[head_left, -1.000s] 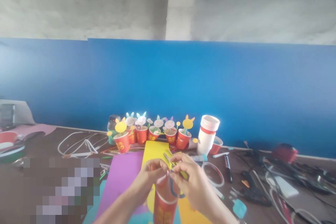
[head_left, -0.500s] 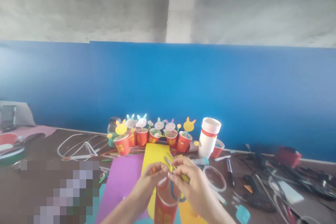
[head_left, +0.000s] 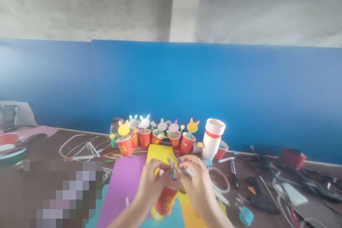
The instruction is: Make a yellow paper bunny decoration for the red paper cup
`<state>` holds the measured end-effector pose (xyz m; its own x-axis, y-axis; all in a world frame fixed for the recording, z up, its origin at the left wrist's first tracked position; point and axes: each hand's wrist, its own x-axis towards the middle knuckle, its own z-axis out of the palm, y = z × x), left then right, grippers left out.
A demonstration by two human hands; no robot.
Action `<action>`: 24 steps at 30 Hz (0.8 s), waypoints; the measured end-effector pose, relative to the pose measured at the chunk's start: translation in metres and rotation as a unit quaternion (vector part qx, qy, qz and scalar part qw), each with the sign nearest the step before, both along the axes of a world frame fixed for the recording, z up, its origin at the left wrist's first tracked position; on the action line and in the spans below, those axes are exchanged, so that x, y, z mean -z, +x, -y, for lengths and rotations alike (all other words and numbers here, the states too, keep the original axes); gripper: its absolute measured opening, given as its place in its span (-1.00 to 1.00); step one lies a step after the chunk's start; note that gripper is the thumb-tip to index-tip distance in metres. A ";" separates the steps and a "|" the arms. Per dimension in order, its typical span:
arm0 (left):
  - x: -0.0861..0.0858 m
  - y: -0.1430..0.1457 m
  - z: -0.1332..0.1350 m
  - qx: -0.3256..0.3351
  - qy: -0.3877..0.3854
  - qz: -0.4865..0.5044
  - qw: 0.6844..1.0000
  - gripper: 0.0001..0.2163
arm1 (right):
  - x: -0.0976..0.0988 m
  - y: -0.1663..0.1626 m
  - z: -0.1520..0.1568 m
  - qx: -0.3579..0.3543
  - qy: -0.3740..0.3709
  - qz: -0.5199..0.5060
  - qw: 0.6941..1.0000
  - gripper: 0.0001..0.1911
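Observation:
Close together at the lower centre, my left hand point(head_left: 153, 180) and my right hand point(head_left: 197, 181) both have their fingertips closed. Between them a thin bent blue strip point(head_left: 173, 172) curves down; my left thumb and finger pinch near its top, and my right fingertips press close against it. Below is a tilted red paper cup point(head_left: 166, 200) with a yellow print, its rim partly hidden by the hands. A scissors' metal tip point(head_left: 169, 160) shows behind the fingertips, the rest mostly covered. Under the hands lie purple point(head_left: 125, 181), yellow point(head_left: 160, 150) and blue paper sheets.
Along the blue partition point(head_left: 171, 85) stand several red cups with paper animal heads, one with a yellow head point(head_left: 192, 126). A white cup stack point(head_left: 212, 142) stands right of them. Cables point(head_left: 80, 149), a marker point(head_left: 234, 174) and a black glue-gun-like tool point(head_left: 260, 199) lie around.
The cup has tilted and appears smaller, shifted slightly left. The blue strip, earlier hanging in a wide curve in front of the cup, now bends up between my fingertips.

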<state>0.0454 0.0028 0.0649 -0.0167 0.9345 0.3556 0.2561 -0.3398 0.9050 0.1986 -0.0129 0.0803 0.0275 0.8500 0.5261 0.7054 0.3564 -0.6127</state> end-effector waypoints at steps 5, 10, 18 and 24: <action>-0.003 0.000 0.012 -0.058 0.192 -0.150 0.968 -0.85 | 0.003 -0.005 0.004 -0.042 -0.009 0.002 0.999 -0.74; -0.006 0.000 0.023 -0.091 0.281 -0.206 0.933 -0.79 | 0.002 -0.010 0.006 -0.047 -0.025 -0.040 0.998 -0.77; 0.009 0.002 0.023 -0.102 0.332 -0.222 0.911 -0.79 | 0.005 -0.017 0.006 -0.045 -0.072 -0.125 0.988 -0.79; 0.004 0.002 0.023 -0.109 0.340 -0.232 0.905 -0.80 | 0.004 -0.014 0.002 -0.056 -0.089 -0.142 0.984 -0.78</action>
<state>0.0472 -0.0203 0.0604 0.1238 0.4895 0.8632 0.6824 -0.6735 0.2840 0.1845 -0.0148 0.0758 0.0519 0.9339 0.3538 0.4595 0.2922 -0.8387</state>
